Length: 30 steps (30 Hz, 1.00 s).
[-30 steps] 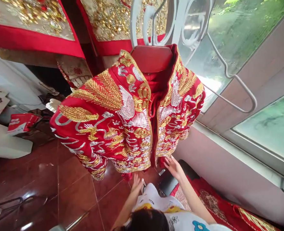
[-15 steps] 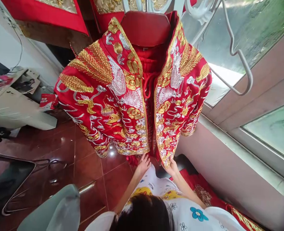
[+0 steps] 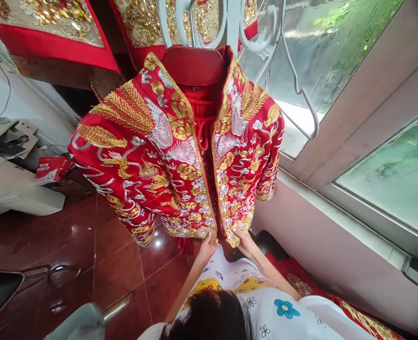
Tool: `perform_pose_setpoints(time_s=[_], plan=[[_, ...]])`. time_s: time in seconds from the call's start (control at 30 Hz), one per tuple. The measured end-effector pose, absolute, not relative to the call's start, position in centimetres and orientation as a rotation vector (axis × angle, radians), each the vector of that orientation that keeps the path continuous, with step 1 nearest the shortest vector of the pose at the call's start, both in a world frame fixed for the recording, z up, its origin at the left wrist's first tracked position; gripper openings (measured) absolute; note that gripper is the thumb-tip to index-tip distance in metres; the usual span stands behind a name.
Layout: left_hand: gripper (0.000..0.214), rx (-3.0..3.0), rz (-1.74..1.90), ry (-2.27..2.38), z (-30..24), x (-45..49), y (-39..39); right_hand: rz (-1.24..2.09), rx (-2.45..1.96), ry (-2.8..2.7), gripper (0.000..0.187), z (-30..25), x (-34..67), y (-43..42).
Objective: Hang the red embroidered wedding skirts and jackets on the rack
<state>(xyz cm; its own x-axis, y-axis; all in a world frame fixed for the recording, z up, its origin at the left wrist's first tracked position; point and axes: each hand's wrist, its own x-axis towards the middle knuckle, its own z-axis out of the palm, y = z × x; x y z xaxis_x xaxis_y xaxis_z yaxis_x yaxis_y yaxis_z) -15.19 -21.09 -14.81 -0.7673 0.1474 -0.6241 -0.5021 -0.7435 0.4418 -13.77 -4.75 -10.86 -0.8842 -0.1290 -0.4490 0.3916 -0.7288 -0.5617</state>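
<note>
A red jacket (image 3: 180,165) with gold and silver embroidery hangs in front of me on a wide red hanger (image 3: 193,66). Its front is undone, and dark red cloth shows in the gap. My left hand (image 3: 206,248) pinches the bottom front corner of the panel on the left. On the other panel, the lower corner is gripped by my right hand (image 3: 243,243), thumb on the front. Both hands are close together at the hem. A red tassel (image 3: 185,246) dangles below the hem beside my left hand.
A white metal rack (image 3: 232,23) holds the hanger, with a bare wire hanger (image 3: 306,99) to the right. Windows (image 3: 393,165) line the right wall. A white desk (image 3: 21,184) stands left; a chair (image 3: 77,321) is at lower left. Red embroidered cloth (image 3: 364,321) lies lower right.
My left hand has taken the corner of its panel, and the two front edges have come nearer each other at the hem. The view has shifted, so the jacket sits further left and lower.
</note>
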Motion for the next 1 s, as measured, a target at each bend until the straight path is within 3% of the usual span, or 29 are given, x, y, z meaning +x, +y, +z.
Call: perform_pose_setpoints(time_s=[0.4,0.8,1.0], plan=[[0.003,-0.823,2.389,0.747,-11.6,-14.6,-21.5,-2.663,0.622,1.142,0.055,-9.5,-14.6,-6.8],[0.033,-0.733,2.384,0.820,-10.9,-14.5,-19.1,-2.672,0.598,1.213,0.051,-7.4,-14.6,-8.1],[0.030,-0.829,2.427,0.848,-10.7,-14.0,-18.6,-2.642,0.723,1.213,0.043,-7.6,-14.3,-9.0]])
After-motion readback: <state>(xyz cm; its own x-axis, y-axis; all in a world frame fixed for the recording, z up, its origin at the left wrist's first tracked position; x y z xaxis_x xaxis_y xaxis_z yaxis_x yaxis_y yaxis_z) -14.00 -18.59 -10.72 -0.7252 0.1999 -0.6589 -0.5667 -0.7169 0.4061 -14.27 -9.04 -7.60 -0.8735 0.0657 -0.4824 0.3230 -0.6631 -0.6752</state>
